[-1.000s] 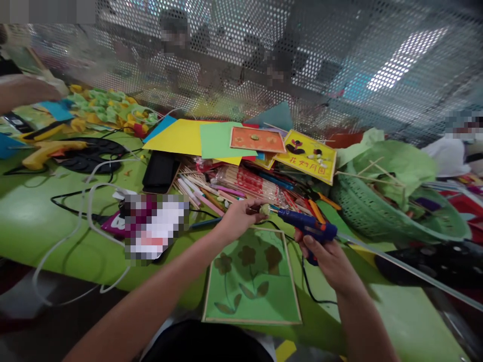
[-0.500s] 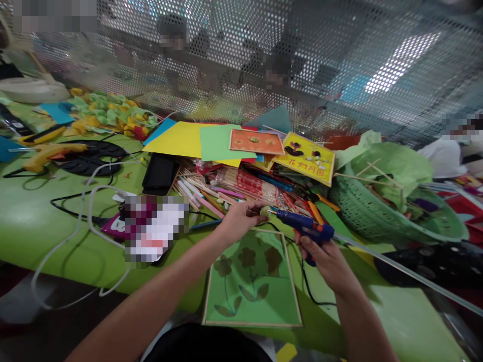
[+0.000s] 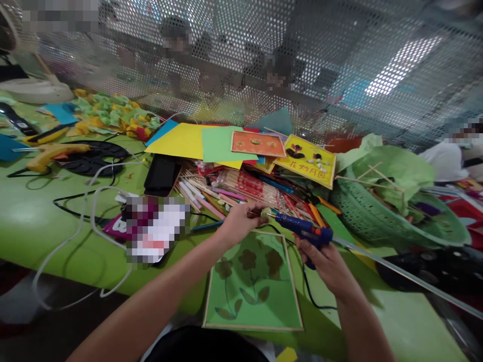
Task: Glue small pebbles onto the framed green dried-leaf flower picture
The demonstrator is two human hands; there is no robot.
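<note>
My left hand (image 3: 244, 219) pinches a small pale green piece (image 3: 266, 212) above the top edge of a framed picture. My right hand (image 3: 319, 256) is wrapped round the handle of a blue glue gun (image 3: 304, 229), whose nozzle points left at that piece; whether the tip touches it I cannot tell. A long clear glue stick (image 3: 392, 265) runs out of the gun's back to the right. Below both hands lies the green picture (image 3: 256, 317) with brown flowers and leaves in a thin wooden frame.
Sticks and pens (image 3: 206, 193) lie behind my hands, with coloured paper (image 3: 177, 141) and small framed pictures (image 3: 305, 161) beyond. On the right stands a green basket (image 3: 354, 211). A phone (image 3: 160, 229), cables and a yellow glue gun (image 3: 47, 156) lie left.
The view has shifted slightly. The blue glue gun's nozzle has come a little nearer to the green piece in my left hand; both holds are the same.
</note>
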